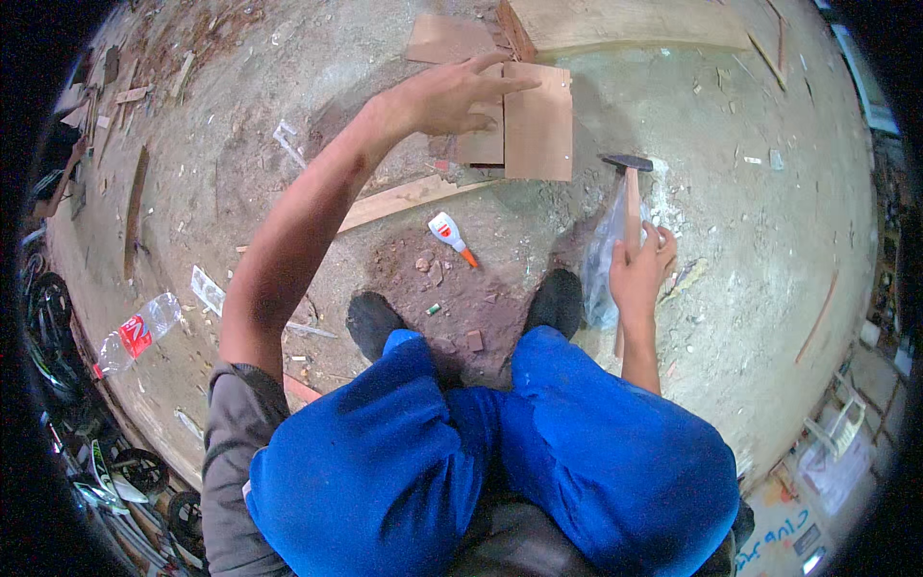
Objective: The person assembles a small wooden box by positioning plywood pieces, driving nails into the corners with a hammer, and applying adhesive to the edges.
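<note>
My left hand (pixel 452 99) reaches to the far middle with its fingers apart, over the left part of two light-brown wooden panels. The right-hand wooden panel (pixel 538 123) lies beside it, under the fingertips; whether they touch it I cannot tell. On the right, my right hand (pixel 639 277) is closed around the wooden handle of a hammer (pixel 632 197), thumb on one side and fingers on the other. The dark hammer head points away from me. A clear plastic bag (pixel 600 279) lies beside and partly under the handle. Between my feet and the panels lies a white glue bottle (pixel 446 230) with an orange tip.
A narrow wood strip (pixel 409 199) lies behind the bottle. Farther off are a broad plank (pixel 635 24) and another flat piece (pixel 448 38). A crushed plastic bottle (pixel 139 335) lies at left, near bicycles (pixel 106 481). Wood scraps and debris dot the dirty floor.
</note>
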### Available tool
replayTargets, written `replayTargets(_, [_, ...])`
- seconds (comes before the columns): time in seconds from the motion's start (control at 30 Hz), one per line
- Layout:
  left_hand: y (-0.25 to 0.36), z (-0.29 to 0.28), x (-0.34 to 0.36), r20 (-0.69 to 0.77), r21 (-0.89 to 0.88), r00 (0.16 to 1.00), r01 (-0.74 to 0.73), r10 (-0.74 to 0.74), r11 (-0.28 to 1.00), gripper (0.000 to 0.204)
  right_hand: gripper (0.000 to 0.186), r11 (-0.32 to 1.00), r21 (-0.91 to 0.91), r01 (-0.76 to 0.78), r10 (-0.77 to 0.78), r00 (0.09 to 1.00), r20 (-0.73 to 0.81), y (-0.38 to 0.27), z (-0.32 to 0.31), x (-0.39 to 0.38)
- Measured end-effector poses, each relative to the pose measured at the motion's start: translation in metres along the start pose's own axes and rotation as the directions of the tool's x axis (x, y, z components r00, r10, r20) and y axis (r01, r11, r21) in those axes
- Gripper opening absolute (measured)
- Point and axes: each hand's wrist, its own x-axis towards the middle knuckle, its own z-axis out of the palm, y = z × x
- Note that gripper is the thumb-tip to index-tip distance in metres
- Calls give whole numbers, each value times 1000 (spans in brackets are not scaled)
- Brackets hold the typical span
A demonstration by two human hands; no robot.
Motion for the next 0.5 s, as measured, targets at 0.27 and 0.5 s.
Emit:
replayTargets(0.27, [37, -29, -22, 54, 127, 966, 245, -253, 961, 52, 41, 761, 543, 355, -561, 781, 275, -88, 23, -28])
replayTargets(0.5, [71, -19, -85, -245, -71, 748, 620, -617, 781, 39, 55, 701, 473, 533, -702, 634, 325, -145, 59, -42])
